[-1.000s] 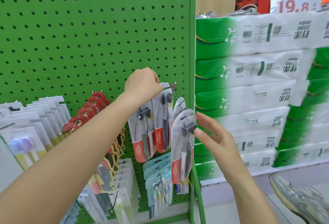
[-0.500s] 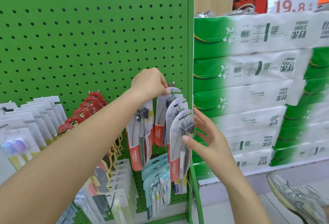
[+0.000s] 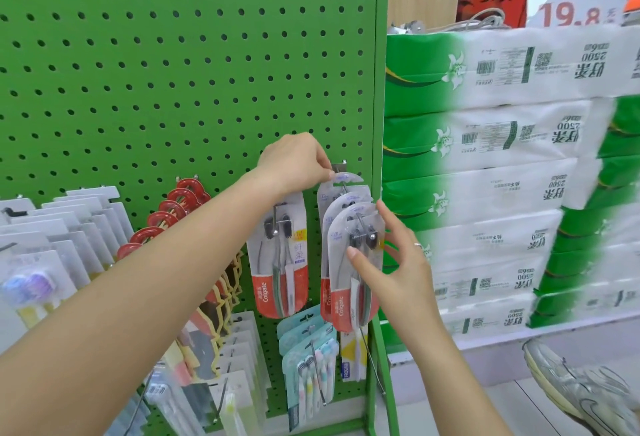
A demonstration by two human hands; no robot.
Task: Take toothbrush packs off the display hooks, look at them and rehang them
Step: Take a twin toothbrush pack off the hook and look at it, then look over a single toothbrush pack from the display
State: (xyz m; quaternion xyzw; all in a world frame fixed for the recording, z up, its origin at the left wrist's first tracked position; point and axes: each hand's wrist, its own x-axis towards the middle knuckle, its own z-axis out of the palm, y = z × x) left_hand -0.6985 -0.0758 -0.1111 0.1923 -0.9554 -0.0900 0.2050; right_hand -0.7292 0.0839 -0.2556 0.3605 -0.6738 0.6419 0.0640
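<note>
While the left hand (image 3: 294, 162) pinches the top edge of the rearmost toothbrush pack (image 3: 341, 181) close to the green pegboard (image 3: 173, 72), the right hand (image 3: 398, 262) is held with fingers spread and nearly straight, its thumb touching the front pack (image 3: 349, 283) on the same hook (image 3: 362, 228). Another pack (image 3: 280, 255) is seen hanging just left. Tissue bundles (image 3: 502, 145) are stacked to the right.

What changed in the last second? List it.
The rearmost toothbrush pack, pinched at its top by the left hand, has slid back along the hook toward the pegboard. The right hand moved up onto the front pack. Other racks unchanged.
</note>
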